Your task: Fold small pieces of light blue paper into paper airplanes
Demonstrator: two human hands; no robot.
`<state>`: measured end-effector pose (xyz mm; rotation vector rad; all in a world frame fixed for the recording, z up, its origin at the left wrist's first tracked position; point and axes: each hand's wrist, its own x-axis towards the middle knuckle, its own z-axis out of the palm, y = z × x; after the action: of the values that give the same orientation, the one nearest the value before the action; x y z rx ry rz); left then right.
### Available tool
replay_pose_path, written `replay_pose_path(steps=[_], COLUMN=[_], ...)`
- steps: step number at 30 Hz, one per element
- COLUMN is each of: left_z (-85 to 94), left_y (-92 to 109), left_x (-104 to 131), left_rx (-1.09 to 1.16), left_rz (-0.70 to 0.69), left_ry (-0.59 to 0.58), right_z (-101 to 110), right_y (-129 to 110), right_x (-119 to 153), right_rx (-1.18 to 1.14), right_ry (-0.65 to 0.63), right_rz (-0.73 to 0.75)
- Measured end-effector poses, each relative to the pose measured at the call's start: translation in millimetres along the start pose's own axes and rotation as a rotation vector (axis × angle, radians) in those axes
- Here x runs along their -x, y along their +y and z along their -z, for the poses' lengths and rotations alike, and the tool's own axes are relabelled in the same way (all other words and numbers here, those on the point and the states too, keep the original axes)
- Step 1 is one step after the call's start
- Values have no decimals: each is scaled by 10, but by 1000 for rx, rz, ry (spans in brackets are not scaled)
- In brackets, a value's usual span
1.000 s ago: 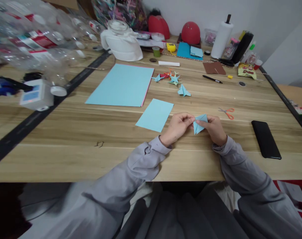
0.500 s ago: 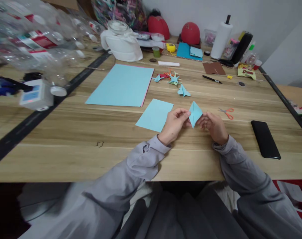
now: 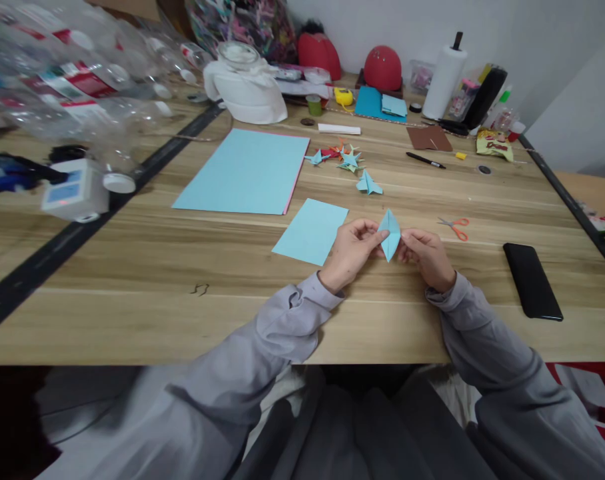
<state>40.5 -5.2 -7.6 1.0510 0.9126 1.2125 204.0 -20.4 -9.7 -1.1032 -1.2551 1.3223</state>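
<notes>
Tilting the folded blue paper (image 3: pixel 392 233) into a slimmer diamond than in the earlier frame, with the right hand (image 3: pixel 429 255) now up against its right edge. Gripping it between thumb and fingers of the left hand (image 3: pixel 349 251); can't tell if it's pinched on the right too. Can't read the snack packet (image 3: pixel 495 145), the red labels on the plastic bottles (image 3: pixel 85 80) or those black marks (image 3: pixel 200 289) up front (squinting, no luck). Working between the small blue sheet (image 3: pixel 310 231) and the orange-handled scissors (image 3: pixel 460 228), with the black phone (image 3: pixel 532 280) farther right. Also seeing folded paper figures (image 3: pixel 350 160) beyond the hands, right of the large blue sheet (image 3: pixel 242 172). Looking down at a wood-grain table (image 3: pixel 182 333) with dark strips along both sides, against a pale wall (image 3: pixel 357 30).
</notes>
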Motion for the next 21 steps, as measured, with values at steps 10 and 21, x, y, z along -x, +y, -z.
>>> replay_pose_path(steps=[10,21], left_z=[-3,-10], left_y=[-7,-39], left_x=[4,32], left_rx=[-9,-19], left_rz=[-13,-4], left_ry=[-18,-110], right_z=[-33,-31], right_y=[-34,-3], right_x=[-3,-18], right_rx=[66,-2], right_ry=[29,71], right_rz=[28,-85])
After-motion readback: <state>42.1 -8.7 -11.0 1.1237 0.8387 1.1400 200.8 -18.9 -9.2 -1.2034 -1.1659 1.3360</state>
